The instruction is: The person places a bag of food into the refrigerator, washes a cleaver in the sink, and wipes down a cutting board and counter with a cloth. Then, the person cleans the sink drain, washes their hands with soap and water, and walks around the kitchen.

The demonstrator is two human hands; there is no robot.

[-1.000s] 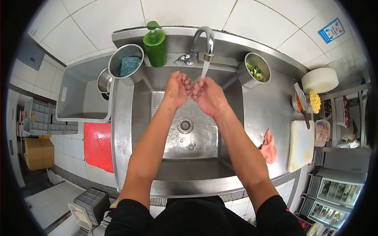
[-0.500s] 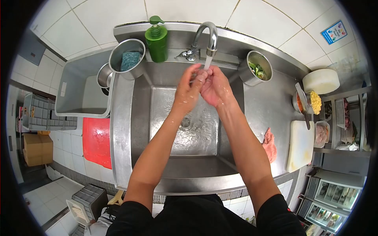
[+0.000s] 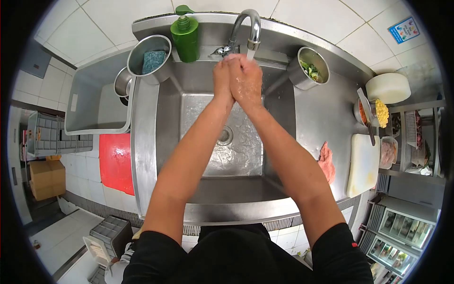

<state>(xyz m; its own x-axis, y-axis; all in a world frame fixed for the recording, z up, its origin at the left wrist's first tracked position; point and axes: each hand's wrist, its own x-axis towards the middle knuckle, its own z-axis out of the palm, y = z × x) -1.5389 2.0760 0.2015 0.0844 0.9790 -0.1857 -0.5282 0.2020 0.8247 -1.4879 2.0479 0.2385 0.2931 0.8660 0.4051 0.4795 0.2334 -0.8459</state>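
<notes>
Observed bare left hand (image 3: 221,79) and wet, bare right hand (image 3: 247,81) pressed together, touching along the inner sides, above rectangular stainless-steel sink (image 3: 203,156). Unable to determine exact finger opening owing to blur and overlap. Located curved, glossy chrome faucet (image 3: 255,31) at far edge of sink, with spout pointing down. Noted narrow, whitish water stream (image 3: 250,55) running from spout onto right hand.

Sponge (image 3: 153,62), seemingly, in pot (image 3: 163,75) left of faucet (image 3: 254,29)
</notes>
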